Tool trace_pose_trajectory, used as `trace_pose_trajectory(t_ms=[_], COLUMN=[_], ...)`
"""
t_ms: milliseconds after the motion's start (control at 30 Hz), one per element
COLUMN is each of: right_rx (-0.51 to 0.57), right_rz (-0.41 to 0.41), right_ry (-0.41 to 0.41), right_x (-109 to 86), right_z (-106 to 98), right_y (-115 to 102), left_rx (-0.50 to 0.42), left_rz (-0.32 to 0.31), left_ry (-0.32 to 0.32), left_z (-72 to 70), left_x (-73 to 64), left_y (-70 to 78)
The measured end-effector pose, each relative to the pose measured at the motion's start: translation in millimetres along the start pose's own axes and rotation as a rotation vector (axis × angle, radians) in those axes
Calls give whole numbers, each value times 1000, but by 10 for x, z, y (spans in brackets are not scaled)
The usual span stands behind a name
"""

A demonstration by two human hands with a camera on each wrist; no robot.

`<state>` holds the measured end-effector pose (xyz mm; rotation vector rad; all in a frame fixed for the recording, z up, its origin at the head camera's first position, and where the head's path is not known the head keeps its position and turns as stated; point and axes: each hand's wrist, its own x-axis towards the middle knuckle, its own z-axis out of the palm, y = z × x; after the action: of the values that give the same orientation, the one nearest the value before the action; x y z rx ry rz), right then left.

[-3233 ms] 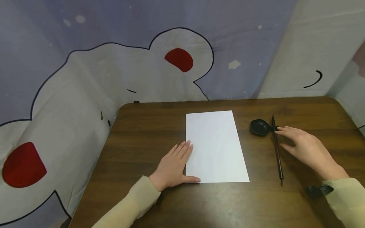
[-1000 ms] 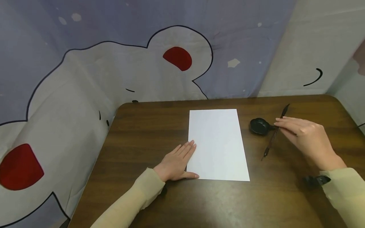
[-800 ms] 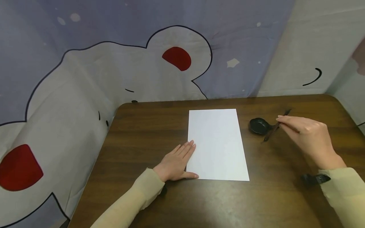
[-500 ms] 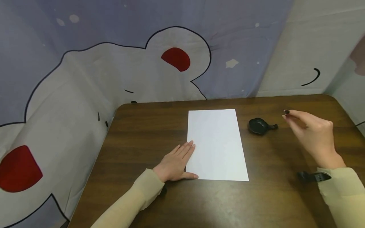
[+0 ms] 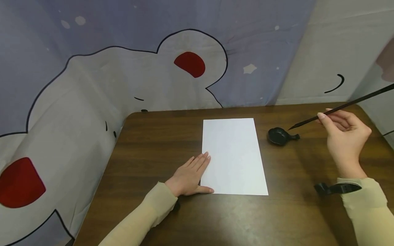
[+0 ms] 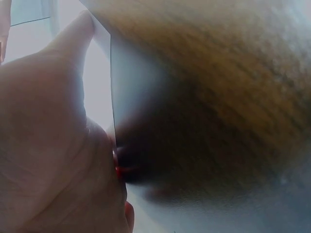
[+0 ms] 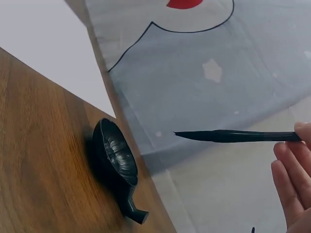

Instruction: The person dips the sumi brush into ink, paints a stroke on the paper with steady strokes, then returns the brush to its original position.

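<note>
My left hand (image 5: 189, 176) lies flat with straight fingers on the left edge of a white sheet of paper (image 5: 232, 153). In the left wrist view the palm and thumb of the left hand (image 6: 53, 126) fill the left side. My right hand (image 5: 346, 136) pinches a dark writing brush (image 5: 360, 100) between thumb and fingers, raised above the table. The brush slants, its dark tip (image 7: 194, 136) pointing left. Near that tip a small black ink dish (image 5: 278, 136) with a short handle stands on the table; in the right wrist view tip and dish are apart.
The brown wooden table (image 5: 147, 153) carries the paper and the dish. A patterned cloth (image 5: 129, 75) hangs behind it and along its left side. A dark strap (image 5: 341, 188) with a camera is on the right wrist.
The right hand has picked the brush up from the dish's handle, lifted it and turned it so the tip points left. The left hand has stayed on the paper, which shifted slightly earlier.
</note>
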<state>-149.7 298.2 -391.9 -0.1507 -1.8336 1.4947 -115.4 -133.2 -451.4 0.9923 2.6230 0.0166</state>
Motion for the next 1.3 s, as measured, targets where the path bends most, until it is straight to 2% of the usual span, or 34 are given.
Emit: trace_pose_trajectory(t_ms=[233,400,533,1033,1200,1300], right_rx=[378,478,475,418,354,264], right_rz=[105,182,210,231,218,192], right_ry=[60,74,81,59,42,33], right_x=[51,49,39,43,35,16], right_z=[4,34,65,92,98,109], right_y=[162,231,288,434,516,551], left_rx=[-1,-13,-16,-8,1,-2], left_rz=[-2,4,5,8,4,5], left_ry=[0,4,6,7,1,3], left_z=[-1,2,-4,-18,-16,-1], left_x=[3,3,7,23,29,35], left_y=[3,6,8,17,21,18])
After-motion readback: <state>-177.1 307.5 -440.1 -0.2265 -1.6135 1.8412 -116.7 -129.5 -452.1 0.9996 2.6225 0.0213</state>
